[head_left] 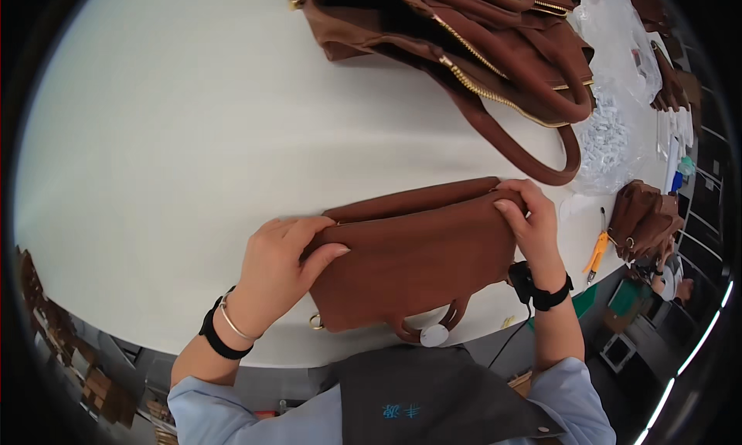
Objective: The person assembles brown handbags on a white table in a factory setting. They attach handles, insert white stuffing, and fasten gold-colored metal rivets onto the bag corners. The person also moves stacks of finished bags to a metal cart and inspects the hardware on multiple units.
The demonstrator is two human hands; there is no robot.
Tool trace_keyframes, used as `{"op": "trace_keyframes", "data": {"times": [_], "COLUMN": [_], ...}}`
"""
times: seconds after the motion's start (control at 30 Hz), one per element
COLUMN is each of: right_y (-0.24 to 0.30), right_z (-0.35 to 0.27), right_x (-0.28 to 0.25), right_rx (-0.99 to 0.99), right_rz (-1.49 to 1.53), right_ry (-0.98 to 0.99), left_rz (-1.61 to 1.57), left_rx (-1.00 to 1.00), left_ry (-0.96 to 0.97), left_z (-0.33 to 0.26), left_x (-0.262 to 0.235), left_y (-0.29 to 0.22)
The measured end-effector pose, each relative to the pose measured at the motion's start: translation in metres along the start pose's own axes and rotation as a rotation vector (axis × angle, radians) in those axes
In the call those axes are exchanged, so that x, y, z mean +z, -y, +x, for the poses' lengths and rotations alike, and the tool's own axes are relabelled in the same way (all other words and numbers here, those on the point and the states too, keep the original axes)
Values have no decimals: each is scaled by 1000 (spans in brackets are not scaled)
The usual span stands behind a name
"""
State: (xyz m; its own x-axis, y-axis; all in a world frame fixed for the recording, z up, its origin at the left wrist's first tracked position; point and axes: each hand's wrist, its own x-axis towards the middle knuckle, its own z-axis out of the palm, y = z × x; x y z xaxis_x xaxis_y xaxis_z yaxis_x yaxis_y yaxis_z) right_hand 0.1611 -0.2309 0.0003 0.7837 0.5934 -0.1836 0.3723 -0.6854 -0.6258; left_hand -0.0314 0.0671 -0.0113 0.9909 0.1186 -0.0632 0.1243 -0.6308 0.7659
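A small brown handbag (417, 259) lies between my hands at the near edge of the white table, its handles pointing toward me. My left hand (290, 252) grips its far left corner, thumb on the near face and fingers behind. At the far right corner, my right hand (529, 217) pinches the edge the same way. A slit runs along the bag's far edge between two brown layers. A round white disc (434, 336) sits by the handles, and a gold ring shows at the lower left corner.
Beyond, larger brown bags (495, 66) with gold zips lie unzipped, handles reaching toward me. Clear plastic (610, 136) holding small white pieces lies to their right. An orange-handled tool (597, 252) and more brown bags (643, 217) are at the right edge. The white table (170, 151) extends left.
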Motion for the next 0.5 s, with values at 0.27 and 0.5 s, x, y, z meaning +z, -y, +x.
{"op": "trace_keyframes", "data": {"times": [0.27,0.5], "right_y": [10,-15], "right_z": [15,-3], "right_x": [1,-32], "right_rx": [286,364], "right_rz": [185,483], "right_ry": [74,198], "left_rz": [160,144], "left_rx": [-166,82], "left_ry": [138,247], "left_z": [23,40], "left_x": [-3,-6], "left_y": [-8,-20]}}
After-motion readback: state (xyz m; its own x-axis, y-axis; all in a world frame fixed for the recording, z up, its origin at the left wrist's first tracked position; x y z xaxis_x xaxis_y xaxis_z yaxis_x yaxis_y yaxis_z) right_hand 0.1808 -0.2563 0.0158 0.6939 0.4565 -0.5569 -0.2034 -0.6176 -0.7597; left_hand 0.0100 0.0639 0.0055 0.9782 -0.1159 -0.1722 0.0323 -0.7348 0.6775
